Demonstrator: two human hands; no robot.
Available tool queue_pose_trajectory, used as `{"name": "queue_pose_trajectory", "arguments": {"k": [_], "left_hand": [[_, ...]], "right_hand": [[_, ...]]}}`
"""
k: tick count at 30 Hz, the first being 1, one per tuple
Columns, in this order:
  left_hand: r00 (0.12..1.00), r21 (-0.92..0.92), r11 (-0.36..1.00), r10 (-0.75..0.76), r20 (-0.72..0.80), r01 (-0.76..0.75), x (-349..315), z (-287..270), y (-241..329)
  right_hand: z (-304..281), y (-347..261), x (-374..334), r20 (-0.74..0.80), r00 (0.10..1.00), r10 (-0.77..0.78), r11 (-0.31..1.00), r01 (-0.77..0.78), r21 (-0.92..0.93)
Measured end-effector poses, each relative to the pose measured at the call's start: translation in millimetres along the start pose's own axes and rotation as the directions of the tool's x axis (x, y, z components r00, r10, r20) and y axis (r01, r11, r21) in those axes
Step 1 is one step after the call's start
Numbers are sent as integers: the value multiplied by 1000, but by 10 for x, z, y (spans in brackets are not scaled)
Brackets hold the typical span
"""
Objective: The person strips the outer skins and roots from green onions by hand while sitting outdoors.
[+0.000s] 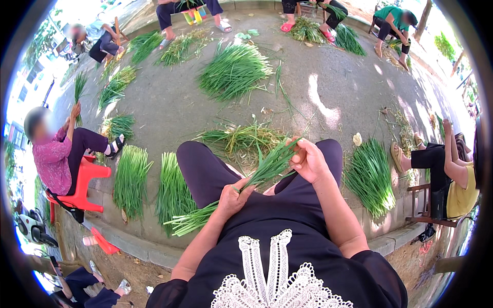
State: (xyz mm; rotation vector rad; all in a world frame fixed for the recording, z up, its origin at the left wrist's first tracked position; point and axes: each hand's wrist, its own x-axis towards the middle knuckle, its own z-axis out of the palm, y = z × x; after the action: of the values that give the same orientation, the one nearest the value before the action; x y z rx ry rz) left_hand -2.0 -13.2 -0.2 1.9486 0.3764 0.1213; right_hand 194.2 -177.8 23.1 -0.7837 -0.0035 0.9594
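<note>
My left hand (pixel 236 197) is closed round the middle of a bunch of green chives (pixel 269 167) above my lap. The pale stem ends stick out to the lower left, and the leaf tips fan toward the upper right. At those tips, my right hand (pixel 309 160) pinches some leaves between thumb and fingers. Between my knees, a loose heap of green and yellowed chives (pixel 244 139) lies on the ground. Beside my left leg rests a tidy pile of chives (pixel 174 187), with another pile (pixel 131 179) further left. A large chive pile (pixel 371 177) lies right of my right knee.
A big chive heap (pixel 236 71) lies ahead on the grey pavement (pixel 169 110). At left, a person on a red plastic stool (pixel 87 179) holds up chives (pixel 79 92). Another sits at right on a wooden chair (pixel 418 205). More people sit along the far side. A curb (pixel 154 251) runs behind me.
</note>
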Motion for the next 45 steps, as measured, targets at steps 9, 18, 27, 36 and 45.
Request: {"name": "queue_pose_trajectory", "arguments": {"k": [9, 18, 27, 36, 45], "left_hand": [[1000, -55, 998, 11, -5, -12, 3, 16, -26], [1000, -57, 998, 11, -1, -11, 6, 16, -42], [972, -487, 849, -236, -1, 206, 14, -114, -55], [971, -633, 755, -237, -23, 169, 38, -155, -83], [969, -633, 752, -245, -10, 184, 38, -155, -92]], "right_hand": [[78, 59, 10, -102, 994, 39, 992, -26, 124], [59, 68, 25, -132, 990, 45, 998, -40, 41], [-144, -131, 148, -335, 930, -150, 985, 169, 27], [-352, 93, 132, -427, 893, -141, 988, 152, -8], [-296, 158, 139, -369, 925, -90, 996, 87, -24]]}}
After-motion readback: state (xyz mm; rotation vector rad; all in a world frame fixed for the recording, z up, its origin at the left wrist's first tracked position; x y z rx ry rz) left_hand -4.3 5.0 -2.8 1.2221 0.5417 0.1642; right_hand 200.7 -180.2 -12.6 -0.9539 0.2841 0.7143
